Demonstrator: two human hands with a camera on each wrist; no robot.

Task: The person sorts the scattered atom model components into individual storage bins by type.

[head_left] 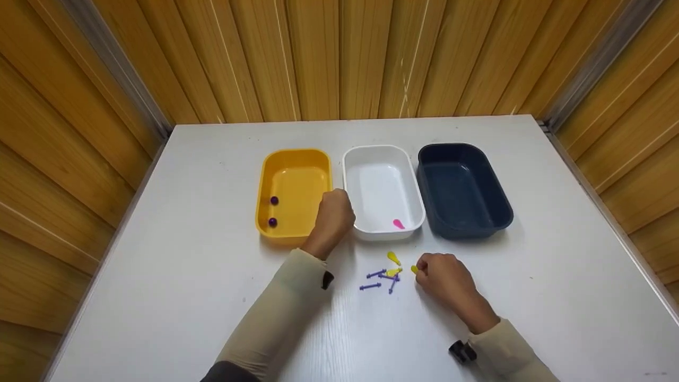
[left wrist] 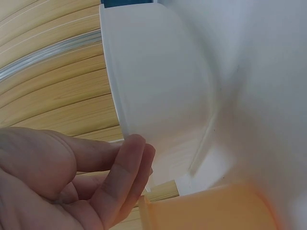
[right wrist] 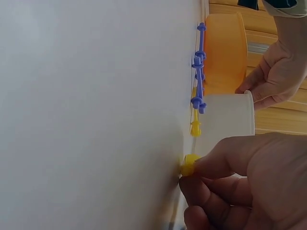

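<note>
My left hand, its fingers curled, hovers where the yellow bin and the white bin meet. In the left wrist view its fingertips overlap the white bin's rim; I cannot tell whether they hold anything. Low over the table, my right hand pinches a yellow teardrop-shaped piece between thumb and finger. Just left of it lie two more yellow teardrop pieces, one apart and one among several purple dumbbell-shaped sticks.
Two dark purple beads sit in the yellow bin. A pink teardrop piece lies in the white bin. On the right of the row stands a dark blue bin. Wood-patterned walls border the white table behind and on both sides.
</note>
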